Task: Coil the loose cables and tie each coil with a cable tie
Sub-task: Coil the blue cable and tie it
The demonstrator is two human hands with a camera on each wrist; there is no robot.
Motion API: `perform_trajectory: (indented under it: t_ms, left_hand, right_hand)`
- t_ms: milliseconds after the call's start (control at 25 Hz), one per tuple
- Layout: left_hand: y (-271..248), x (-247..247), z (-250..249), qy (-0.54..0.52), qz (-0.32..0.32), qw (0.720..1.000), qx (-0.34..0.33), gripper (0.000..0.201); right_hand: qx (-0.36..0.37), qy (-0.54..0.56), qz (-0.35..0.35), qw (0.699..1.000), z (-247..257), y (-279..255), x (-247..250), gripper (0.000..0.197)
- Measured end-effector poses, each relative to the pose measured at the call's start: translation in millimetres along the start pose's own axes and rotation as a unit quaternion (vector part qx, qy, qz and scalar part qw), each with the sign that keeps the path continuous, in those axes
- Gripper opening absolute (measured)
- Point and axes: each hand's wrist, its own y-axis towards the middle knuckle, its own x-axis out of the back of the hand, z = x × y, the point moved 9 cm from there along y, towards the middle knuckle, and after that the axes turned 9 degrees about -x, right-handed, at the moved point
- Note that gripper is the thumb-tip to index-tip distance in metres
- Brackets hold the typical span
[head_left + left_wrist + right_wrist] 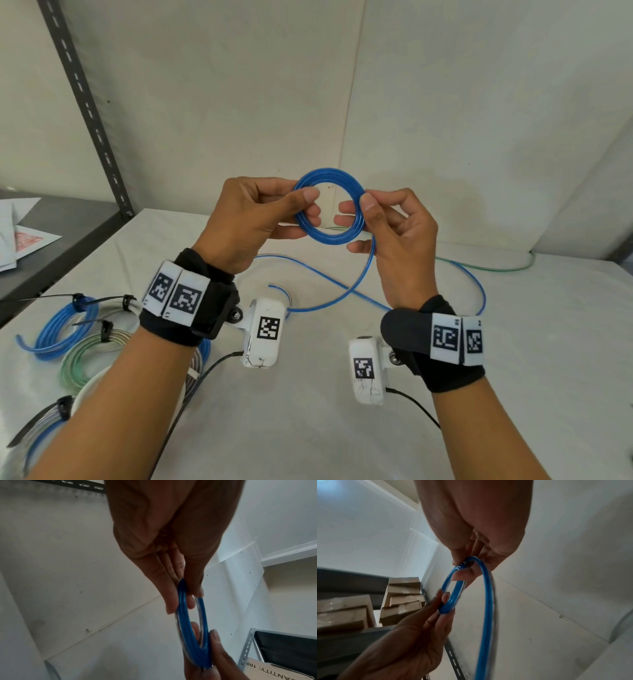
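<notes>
A blue cable coil [329,236] is held up above the table between both hands. My left hand [274,212] pinches the coil's left side with thumb over fingers, and my right hand [376,219] pinches its right side. The same coil [193,626] shows edge-on in the left wrist view, and in the right wrist view the coil [452,597] has a loose strand [488,615] running off it. The uncoiled blue tail [329,291] hangs from the coil and loops across the table [308,428]. No cable tie is in either hand.
Tied coils lie at the left: a blue coil [65,329], a green-white coil [89,359], and a grey coil [44,421], each with a black cable tie [79,301]. A green cable [496,267] runs along the back wall. A dark shelf post [89,109] stands left.
</notes>
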Motion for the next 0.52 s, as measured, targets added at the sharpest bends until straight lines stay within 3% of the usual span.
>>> perform_trajectory:
  t_ms: [160, 280, 400, 520]
  left_hand:
    - [-0.2, -1.6, 6.8, -0.035, -0.016, 0.999, 0.010, 0.016]
    - [-0.1, -8.5, 10.7, -0.033, 0.038, 0.998, 0.042, 0.030]
    - [-4.1, -19.9, 23.1, -0.025, 0.095, 0.988, 0.120, 0.056]
    - [-11.1, -32.6, 38.4, 0.028, 0.150, 0.974, 0.165, 0.059]
  right_hand:
    - [0.024, -0.006, 0.007, 1.000, 2.8, -1.2, -3.6, 0.023]
    - [0.018, -0.026, 0.017, 0.999, -0.7, 2.9, 0.9, 0.023]
    - [0.016, -0.130, 0.094, 0.987, -6.1, 4.1, -4.6, 0.022]
    - [0.013, -0.231, 0.162, 0.959, -12.2, 0.5, -14.9, 0.021]
